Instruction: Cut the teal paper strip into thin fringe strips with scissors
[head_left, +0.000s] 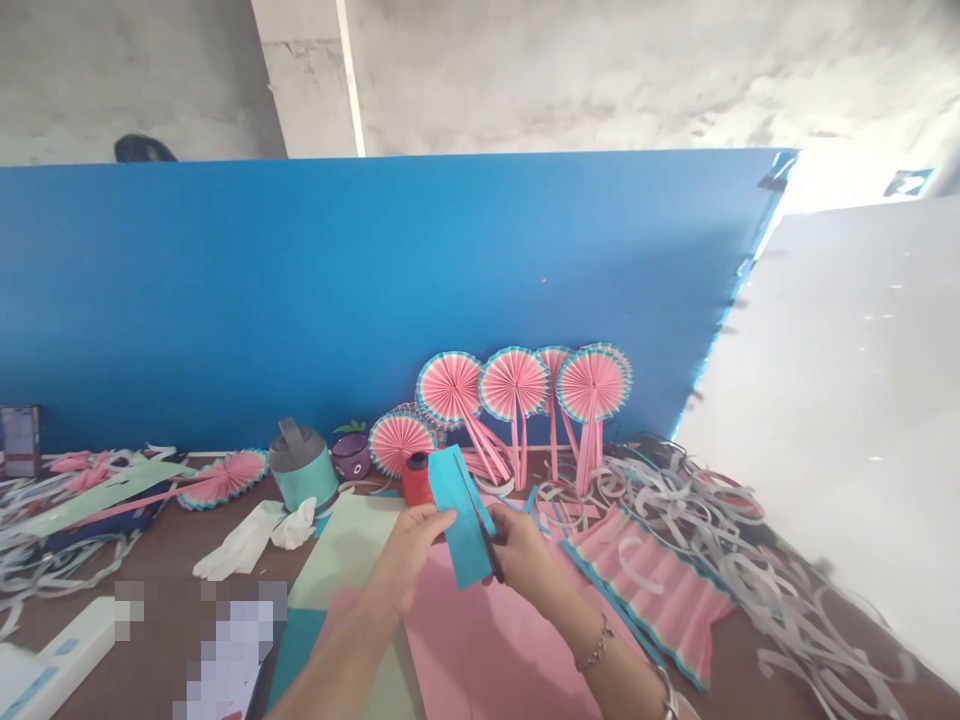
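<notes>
My left hand [420,545] pinches the left edge of a blue paper piece [459,525], held up above the table. In my right hand [517,550] is a pair of scissors [491,550], its blades lying along the right side of the blue paper, where a narrow strip stands apart from the rest. My fingers cover most of the scissor handles. Beneath both hands lie pink paper sheets [495,650], with light green paper [352,540] to the left of them. A pleated pink paper piece [652,590] with a blue edge rests right of my right hand.
Several round pink paper fans [514,383] lean against the blue partition [375,280]. Curled white paper strips [690,520] cover the right side. A teal cup [304,470], a purple pot [351,455], a red thread spool [417,480] and crumpled tissue [247,540] stand or lie further left.
</notes>
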